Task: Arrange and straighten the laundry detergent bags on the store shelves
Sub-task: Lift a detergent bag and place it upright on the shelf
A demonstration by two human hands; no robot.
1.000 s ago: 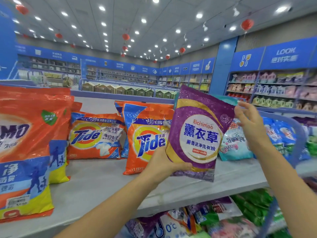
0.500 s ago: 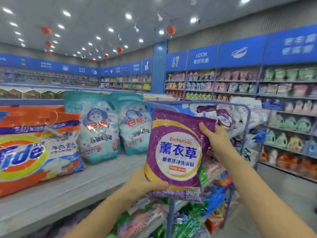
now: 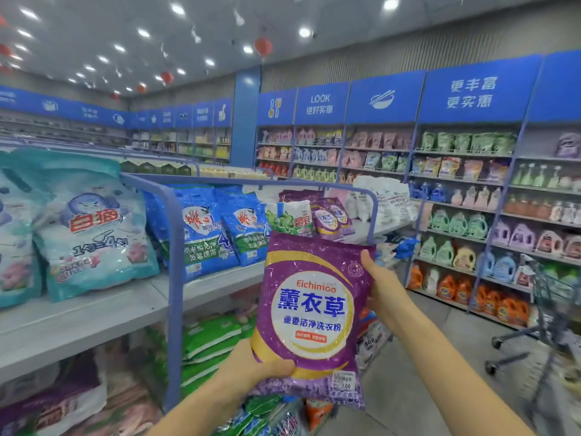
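Swinging right along the aisle, you have carried the purple lavender detergent bag (image 3: 309, 319) past the orange Tide packs, which are now out of sight. Blue detergent bags (image 3: 204, 228) and a small group of matching purple bags (image 3: 330, 215) have come into view.

Head view: the bag hangs upright in the air just below centre, label toward you, clear of the grey shelf (image 3: 94, 313) at 9 o'clock. Your left hand (image 3: 251, 369) grips its 7 o'clock corner, thumb laid across the front. Your right hand (image 3: 382, 287) clasps the edge at 2 o'clock, with only the thumb showing over the front. The matching bags sit at 12 o'clock from it, teal bags (image 3: 91, 234) far off at 10 o'clock.

Expect a soft, glossy pouch of loose powder. It will likely sag and shift its weight, and the film may slide under your fingers. Keep one hand under the base and one steadying the top seam.
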